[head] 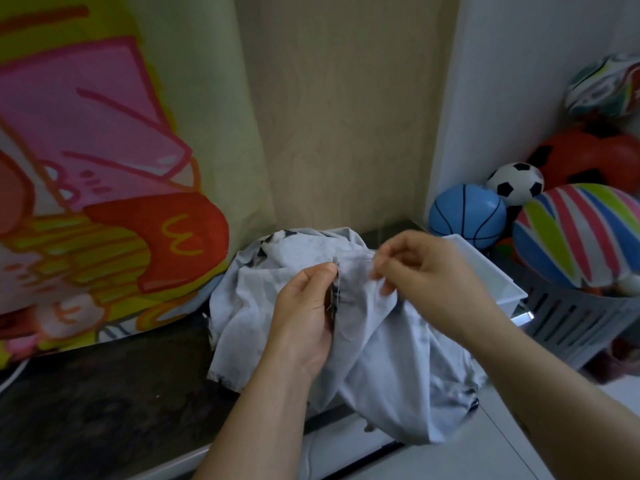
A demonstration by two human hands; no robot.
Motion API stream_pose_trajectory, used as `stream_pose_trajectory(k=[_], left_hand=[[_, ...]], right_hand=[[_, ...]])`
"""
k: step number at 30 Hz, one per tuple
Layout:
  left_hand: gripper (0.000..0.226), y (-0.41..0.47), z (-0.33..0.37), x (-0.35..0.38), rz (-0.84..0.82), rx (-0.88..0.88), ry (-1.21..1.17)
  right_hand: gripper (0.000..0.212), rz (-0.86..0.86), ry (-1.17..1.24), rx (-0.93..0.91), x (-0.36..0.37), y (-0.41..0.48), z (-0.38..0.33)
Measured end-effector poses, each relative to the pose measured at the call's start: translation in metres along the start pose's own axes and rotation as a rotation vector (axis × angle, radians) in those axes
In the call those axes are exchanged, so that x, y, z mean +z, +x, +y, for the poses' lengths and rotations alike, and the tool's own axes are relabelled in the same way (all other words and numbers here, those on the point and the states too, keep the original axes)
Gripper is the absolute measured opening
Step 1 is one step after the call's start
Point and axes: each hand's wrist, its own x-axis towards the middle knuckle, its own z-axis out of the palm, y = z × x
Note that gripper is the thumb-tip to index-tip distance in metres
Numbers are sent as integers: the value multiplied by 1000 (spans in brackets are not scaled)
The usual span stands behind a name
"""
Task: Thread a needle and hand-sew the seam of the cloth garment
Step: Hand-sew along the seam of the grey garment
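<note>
Garment (391, 358) centre stage: pale blue cloth with dark printed patches, heaped on the dark countertop (104, 393) and spilling over its front edge at the lower right. The left hand (304, 313) comes up from below, thumb and curled fingers pinching a raised fold of the cloth, so a narrow seam edge (336, 289) stands upright just beside the thumb. The right hand (426, 268) reaches in from the right, above the heap, fingers curled, thumb and forefinger nipped together right at the top edge of that same lifted cloth. It seems to grip the fabric itself, though the fingertips are blurred and anything fine between them can't be made out. The two hands sit close, only a short stretch of taut cloth between them. Behind the right hand, a white tray (498, 275) rests on the counter, partly covered by the wrist. Far right, a grey slatted basket (571, 320) holds balls: a blue basketball (467, 216), a small black-and-white football (516, 183), a big striped ball (581, 233) and a red ball (595, 154) behind. Left side, a bright cartoon-print cloth (104, 168) hangs down to the counter, with a pale wood-grain panel (346, 116) at the back.
</note>
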Motion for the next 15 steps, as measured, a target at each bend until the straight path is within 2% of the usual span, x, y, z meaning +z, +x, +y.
stream_pose_trajectory(k=[2,4,15], left_hand=[[18,-1,0,0,-31,0,-6],[15,-3,1,1,-45,-9,-25],[14,-4,5,0,-63,32,-36]], right_hand=[[9,-194,-30,38,6,-6,-6],[12,-274,-43,68,11,-9,-8],[14,-249,8,104,18,-8,-12]])
